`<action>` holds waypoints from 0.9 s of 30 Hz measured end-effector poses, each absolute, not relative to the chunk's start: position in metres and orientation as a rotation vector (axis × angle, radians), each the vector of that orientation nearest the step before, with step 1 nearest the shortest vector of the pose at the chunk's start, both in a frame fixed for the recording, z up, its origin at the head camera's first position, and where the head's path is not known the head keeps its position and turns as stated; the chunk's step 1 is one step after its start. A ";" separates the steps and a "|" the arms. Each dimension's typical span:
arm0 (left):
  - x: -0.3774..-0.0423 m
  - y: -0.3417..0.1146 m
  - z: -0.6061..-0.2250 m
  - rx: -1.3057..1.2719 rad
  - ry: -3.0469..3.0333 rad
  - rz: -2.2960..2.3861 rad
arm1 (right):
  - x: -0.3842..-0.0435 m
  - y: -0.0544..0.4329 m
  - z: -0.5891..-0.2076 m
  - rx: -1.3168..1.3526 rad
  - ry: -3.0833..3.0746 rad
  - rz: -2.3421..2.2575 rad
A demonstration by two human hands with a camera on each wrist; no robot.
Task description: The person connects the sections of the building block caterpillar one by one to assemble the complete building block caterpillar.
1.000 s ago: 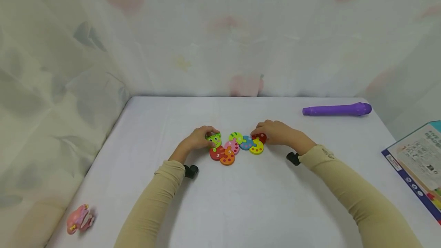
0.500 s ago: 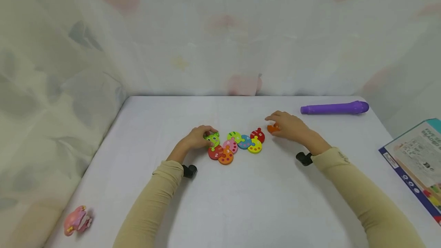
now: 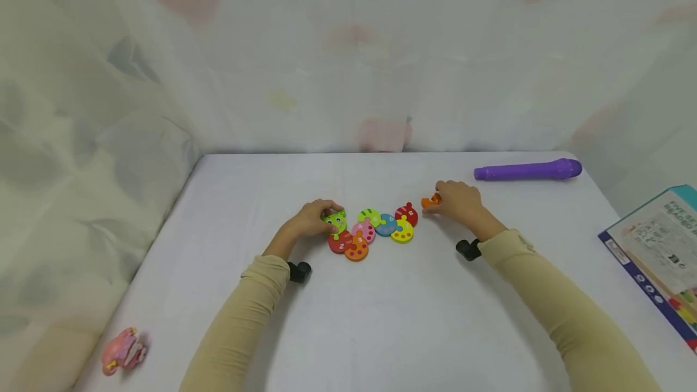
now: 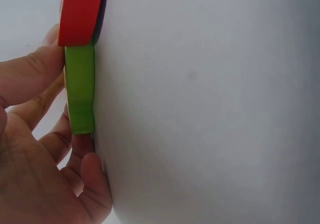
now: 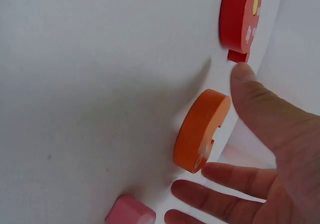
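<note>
A caterpillar puzzle of numbered, coloured discs lies on the white table. My left hand [image 3: 311, 220] holds its green head piece [image 3: 339, 221], thumb on the face and fingers around the far edge. A red disc marked 2 [image 3: 337, 244] joins the head; orange, pink, green, blue and yellow discs follow up to a red end disc [image 3: 407, 217] with a free knob. My right hand [image 3: 461, 204] is over a separate orange piece [image 5: 197, 131] just right of that end. In the right wrist view its fingers are spread around this piece, a fingertip at the notched end, thumb slightly apart.
A pink block [image 5: 131, 211] sits below the orange piece in the right wrist view. A purple microphone-shaped toy [image 3: 528, 170] lies at the back right. A printed box [image 3: 656, 262] stands at the right edge, a pink figurine [image 3: 123, 351] at the front left.
My right hand has let go of the red end disc, moved right to the loose orange piece and come down around it. My left hand stays on the green head.
</note>
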State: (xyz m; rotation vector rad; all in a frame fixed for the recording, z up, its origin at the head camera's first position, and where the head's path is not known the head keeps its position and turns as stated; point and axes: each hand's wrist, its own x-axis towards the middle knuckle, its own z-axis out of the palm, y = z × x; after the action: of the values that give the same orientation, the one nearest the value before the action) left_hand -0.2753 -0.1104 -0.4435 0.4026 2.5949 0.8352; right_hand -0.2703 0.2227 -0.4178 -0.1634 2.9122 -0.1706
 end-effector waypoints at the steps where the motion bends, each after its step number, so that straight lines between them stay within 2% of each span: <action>1: -0.275 -0.110 -0.444 0.401 2.594 0.836 | -0.271 0.223 -0.419 -0.157 2.906 -0.164; 12: -0.274 -0.111 -0.442 0.390 2.590 0.839 | -0.257 0.254 -0.414 -0.161 2.802 -0.176; 27: -0.277 -0.113 -0.446 0.427 2.601 0.829 | -0.234 0.273 -0.413 -0.456 2.866 -0.309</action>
State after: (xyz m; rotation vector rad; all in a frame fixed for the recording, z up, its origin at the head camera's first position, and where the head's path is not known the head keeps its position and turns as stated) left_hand -0.2766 -0.1133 -0.4461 0.4266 2.6011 0.8291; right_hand -0.2338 0.2732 -0.4135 -0.4558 2.8665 -0.3088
